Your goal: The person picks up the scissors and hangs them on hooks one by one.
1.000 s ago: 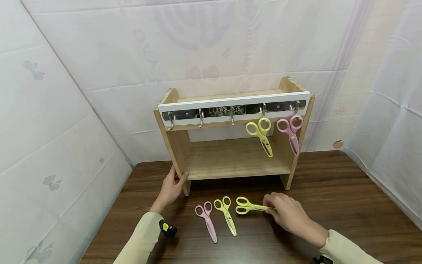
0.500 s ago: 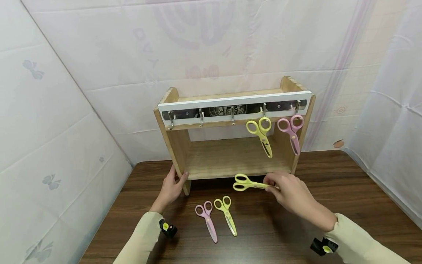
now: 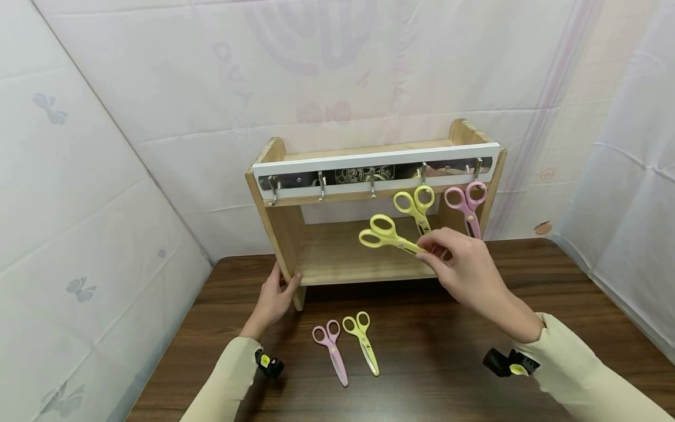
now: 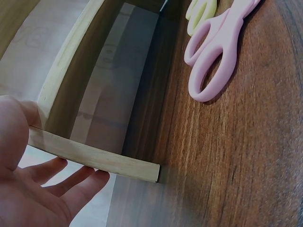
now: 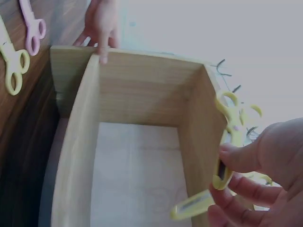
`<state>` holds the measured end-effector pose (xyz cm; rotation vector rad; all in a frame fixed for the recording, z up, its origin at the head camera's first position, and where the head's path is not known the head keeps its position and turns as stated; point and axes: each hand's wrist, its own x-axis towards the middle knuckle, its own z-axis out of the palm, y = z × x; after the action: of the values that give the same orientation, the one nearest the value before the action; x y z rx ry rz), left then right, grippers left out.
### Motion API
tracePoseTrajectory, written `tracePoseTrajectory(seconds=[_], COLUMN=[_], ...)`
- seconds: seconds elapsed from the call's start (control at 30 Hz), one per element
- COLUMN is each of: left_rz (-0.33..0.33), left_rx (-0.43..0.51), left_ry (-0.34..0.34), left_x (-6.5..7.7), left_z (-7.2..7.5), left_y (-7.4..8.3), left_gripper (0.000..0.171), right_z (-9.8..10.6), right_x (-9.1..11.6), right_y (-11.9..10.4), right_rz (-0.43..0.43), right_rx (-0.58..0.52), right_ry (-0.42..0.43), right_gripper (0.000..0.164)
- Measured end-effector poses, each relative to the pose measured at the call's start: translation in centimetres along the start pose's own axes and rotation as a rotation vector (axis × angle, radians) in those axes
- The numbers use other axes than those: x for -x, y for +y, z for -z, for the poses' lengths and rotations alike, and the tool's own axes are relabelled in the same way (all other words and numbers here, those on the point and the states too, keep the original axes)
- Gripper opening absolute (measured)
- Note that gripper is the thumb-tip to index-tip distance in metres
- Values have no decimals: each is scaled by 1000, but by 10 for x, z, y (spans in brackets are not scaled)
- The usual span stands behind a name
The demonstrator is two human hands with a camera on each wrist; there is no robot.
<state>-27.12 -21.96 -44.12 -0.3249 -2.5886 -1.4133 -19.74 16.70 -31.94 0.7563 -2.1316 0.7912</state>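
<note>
My right hand (image 3: 469,266) pinches a pair of yellow scissors (image 3: 387,235) by the blade end, in front of the shelf's opening. Their handle loops point left, below the middle hook (image 3: 372,186). With the thumb on the front edge and fingers behind the side panel (image 4: 94,153), my left hand (image 3: 273,302) grips the lower left of the wooden shelf (image 3: 282,240). Other yellow scissors (image 3: 421,212) hang from the second hook from the right, their tips hidden by my right hand. Pink scissors (image 3: 466,205) hang from the rightmost hook.
Pink scissors (image 3: 332,350) and another yellow pair (image 3: 361,339) lie on the dark wood table (image 3: 422,375) before the shelf. Several metal hooks line the white rail (image 3: 343,161); the left ones hold nothing. Patterned white cloth (image 3: 158,105) surrounds the back and sides.
My right hand has lifted the yellow scissors off the table and raised them in front of the shelf, handles tilting upward. My left hand stays on the shelf's side.
</note>
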Motion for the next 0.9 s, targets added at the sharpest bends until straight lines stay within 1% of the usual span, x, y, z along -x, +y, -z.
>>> tracePoseTrajectory(seconds=[0.13,0.27,0.5,0.9], left_rz=[-2,-6,-14,-12], left_rx=[11,10,7,4], left_ry=[1,0,-8,-6], left_x=[0,0,1,1], left_z=[0,0,-1,0], left_y=[1,1,1,-1], left_gripper=[63,63,65,64], right_z=[-4,-9,-18,-26], right_x=[-9,-16,-17,-13], right_y=[-5,-8,-9,-7], right_rz=[-17,-50,-107,-129], right_rx=[-47,-94,-114,-107], right_ry=[60,85,84,70], right_gripper=[20,16,15,16])
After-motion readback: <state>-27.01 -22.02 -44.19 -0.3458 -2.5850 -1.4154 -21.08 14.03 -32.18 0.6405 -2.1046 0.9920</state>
